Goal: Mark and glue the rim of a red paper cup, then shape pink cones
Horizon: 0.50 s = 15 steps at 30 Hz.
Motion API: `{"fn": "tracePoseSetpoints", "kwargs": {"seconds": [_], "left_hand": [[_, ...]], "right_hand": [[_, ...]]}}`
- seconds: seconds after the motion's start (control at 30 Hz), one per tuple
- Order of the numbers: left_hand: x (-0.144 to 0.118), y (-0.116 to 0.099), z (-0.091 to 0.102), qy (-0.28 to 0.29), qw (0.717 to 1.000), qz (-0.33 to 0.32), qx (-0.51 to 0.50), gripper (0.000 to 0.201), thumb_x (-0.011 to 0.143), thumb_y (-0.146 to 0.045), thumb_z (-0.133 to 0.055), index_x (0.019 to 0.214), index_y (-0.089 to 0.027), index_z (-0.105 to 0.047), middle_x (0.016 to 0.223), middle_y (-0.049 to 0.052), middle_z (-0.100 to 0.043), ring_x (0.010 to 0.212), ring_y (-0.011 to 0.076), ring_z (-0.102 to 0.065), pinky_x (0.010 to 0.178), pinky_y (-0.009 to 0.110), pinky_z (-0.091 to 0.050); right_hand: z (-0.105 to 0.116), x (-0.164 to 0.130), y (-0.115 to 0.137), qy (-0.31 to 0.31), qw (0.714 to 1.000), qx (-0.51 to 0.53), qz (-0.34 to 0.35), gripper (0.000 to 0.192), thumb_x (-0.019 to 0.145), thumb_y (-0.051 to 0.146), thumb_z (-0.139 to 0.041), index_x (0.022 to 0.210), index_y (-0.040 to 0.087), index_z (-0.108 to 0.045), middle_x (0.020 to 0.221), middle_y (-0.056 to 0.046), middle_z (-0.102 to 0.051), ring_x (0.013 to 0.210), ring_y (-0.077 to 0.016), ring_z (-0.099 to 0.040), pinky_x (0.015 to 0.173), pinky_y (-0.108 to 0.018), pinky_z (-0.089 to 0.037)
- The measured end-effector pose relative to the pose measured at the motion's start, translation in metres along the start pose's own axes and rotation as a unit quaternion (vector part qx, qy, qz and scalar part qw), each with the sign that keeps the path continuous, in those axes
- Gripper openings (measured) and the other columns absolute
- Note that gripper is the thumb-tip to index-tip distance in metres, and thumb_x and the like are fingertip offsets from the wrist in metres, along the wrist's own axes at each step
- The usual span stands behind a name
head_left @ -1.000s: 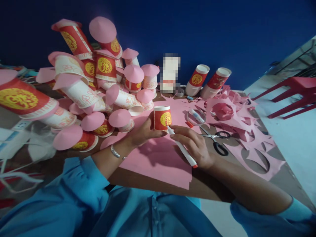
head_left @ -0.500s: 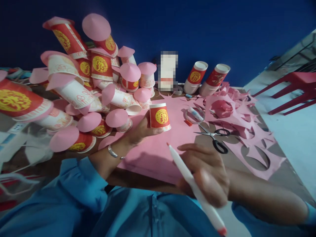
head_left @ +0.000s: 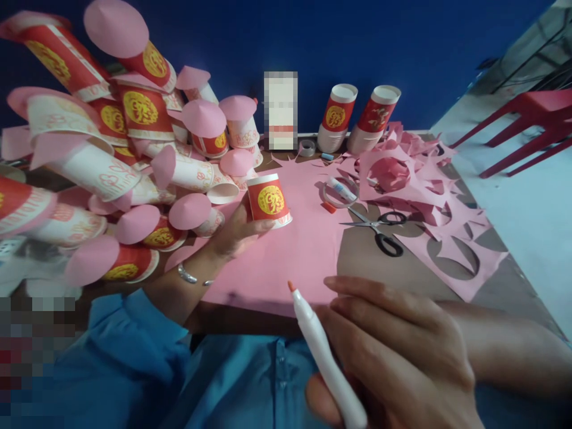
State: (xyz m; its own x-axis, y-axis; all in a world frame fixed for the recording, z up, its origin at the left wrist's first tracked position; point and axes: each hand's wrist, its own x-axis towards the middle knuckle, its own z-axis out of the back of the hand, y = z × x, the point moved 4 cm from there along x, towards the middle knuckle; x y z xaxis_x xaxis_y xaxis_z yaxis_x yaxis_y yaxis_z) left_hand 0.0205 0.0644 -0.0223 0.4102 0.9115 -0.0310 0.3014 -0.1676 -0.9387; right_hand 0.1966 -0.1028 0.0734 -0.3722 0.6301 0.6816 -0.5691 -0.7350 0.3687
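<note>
Upside down over a pink paper sheet (head_left: 304,250), a red paper cup (head_left: 269,199) with a round gold emblem is gripped by my left hand (head_left: 236,229). That hand comes in from the cup's left side, thumb along its lower rim. My right hand (head_left: 393,351) is close to the camera, with a white marker pen (head_left: 328,354) held between thumb and fingers. The pen's orange-red tip is bare and points up and away, apart from the cup. Both hands are over the front part of the table.
Cups with pink paper cones (head_left: 203,119) are heaped at left. Cup stacks (head_left: 338,116) stand by the blue wall. Scissors (head_left: 378,226), a tape ring (head_left: 340,192), a glue stick (head_left: 342,189) and cut pink scraps (head_left: 465,262) lie at right. A red stool (head_left: 531,119) stands beyond.
My right hand with the marker has come nearer the camera and lower. The view has shifted, so the table things appear further left and higher. My left hand still holds the cup.
</note>
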Motion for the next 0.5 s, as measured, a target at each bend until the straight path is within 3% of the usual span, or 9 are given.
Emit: {"fn": "tracePoseSetpoints", "kwargs": {"seconds": [0.03, 0.1, 0.13, 0.17, 0.23, 0.37, 0.5], "left_hand": [[0.0, 0.0, 0.0, 0.002, 1.0, -0.002, -0.003, 0.053, 0.077, -0.027, -0.091, 0.124, -0.024, -0.066, 0.112, 0.003, -0.074, 0.109, 0.0236, -0.068, 0.101, 0.04, -0.056], [0.001, 0.0, 0.0, 0.007, 1.0, -0.009, -0.017, 0.053, 0.079, -0.027, -0.088, 0.127, -0.025, -0.066, 0.114, 0.003, -0.075, 0.112, 0.0247, -0.068, 0.101, 0.04, -0.055], [0.002, -0.001, 0.0, 0.008, 1.0, -0.011, -0.024, 0.054, 0.079, -0.026, -0.086, 0.128, -0.026, -0.067, 0.113, 0.003, -0.076, 0.112, 0.0252, -0.068, 0.1, 0.04, -0.055], [0.002, -0.002, 0.0, 0.007, 0.999, -0.011, -0.031, 0.055, 0.077, -0.027, -0.086, 0.129, -0.026, -0.067, 0.111, 0.003, -0.077, 0.11, 0.0255, -0.069, 0.098, 0.04, -0.055], [0.003, -0.003, 0.0, 0.001, 0.999, -0.006, -0.042, 0.06, 0.073, -0.027, -0.086, 0.13, -0.026, -0.068, 0.106, 0.003, -0.077, 0.103, 0.025, -0.071, 0.094, 0.04, -0.056], [0.002, -0.002, 0.006, -0.023, 0.997, 0.006, -0.08, 0.062, 0.072, -0.029, -0.084, 0.132, -0.025, -0.069, 0.098, 0.003, -0.078, 0.09, 0.0236, -0.072, 0.091, 0.042, -0.058], [0.001, -0.003, 0.011, -0.032, 0.99, 0.007, -0.141, 0.064, 0.074, -0.03, -0.08, 0.136, -0.024, -0.067, 0.107, 0.006, -0.081, 0.105, 0.0289, -0.075, 0.103, 0.05, -0.057]], "right_hand": [[0.001, 0.005, -0.006, -0.062, 0.998, -0.027, 0.007, 0.015, 0.1, 0.043, -0.074, 0.1, 0.028, -0.076, 0.076, -0.001, -0.075, 0.065, -0.0227, -0.072, 0.085, -0.048, -0.074], [-0.003, 0.014, -0.015, -0.155, 0.975, -0.045, 0.154, 0.005, 0.099, 0.035, -0.075, 0.101, 0.03, -0.075, 0.062, 0.004, -0.063, 0.054, -0.0169, -0.061, 0.072, -0.041, -0.072], [-0.011, 0.017, -0.022, -0.123, 0.963, -0.059, 0.233, 0.01, 0.097, 0.03, -0.077, 0.106, 0.031, -0.075, 0.061, 0.006, -0.061, 0.054, -0.0152, -0.059, 0.067, -0.036, -0.069], [-0.018, 0.021, -0.033, -0.091, 0.959, -0.069, 0.26, 0.011, 0.095, 0.029, -0.078, 0.106, 0.031, -0.075, 0.064, 0.006, -0.062, 0.056, -0.0146, -0.059, 0.065, -0.034, -0.067], [-0.029, 0.025, -0.055, -0.04, 0.958, -0.07, 0.275, 0.013, 0.097, 0.029, -0.075, 0.11, 0.03, -0.073, 0.074, 0.003, -0.067, 0.061, -0.0138, -0.062, 0.062, -0.03, -0.063], [-0.039, 0.022, -0.08, -0.027, 0.953, -0.097, 0.284, 0.02, 0.098, 0.019, -0.069, 0.115, 0.028, -0.07, 0.076, 0.002, -0.07, 0.063, -0.0136, -0.061, 0.059, -0.028, -0.056], [-0.049, 0.014, -0.089, 0.014, 0.955, -0.059, 0.291, 0.017, 0.099, 0.015, -0.065, 0.115, 0.02, -0.068, 0.078, -0.001, -0.071, 0.065, -0.0157, -0.061, 0.058, -0.032, -0.051]]}}
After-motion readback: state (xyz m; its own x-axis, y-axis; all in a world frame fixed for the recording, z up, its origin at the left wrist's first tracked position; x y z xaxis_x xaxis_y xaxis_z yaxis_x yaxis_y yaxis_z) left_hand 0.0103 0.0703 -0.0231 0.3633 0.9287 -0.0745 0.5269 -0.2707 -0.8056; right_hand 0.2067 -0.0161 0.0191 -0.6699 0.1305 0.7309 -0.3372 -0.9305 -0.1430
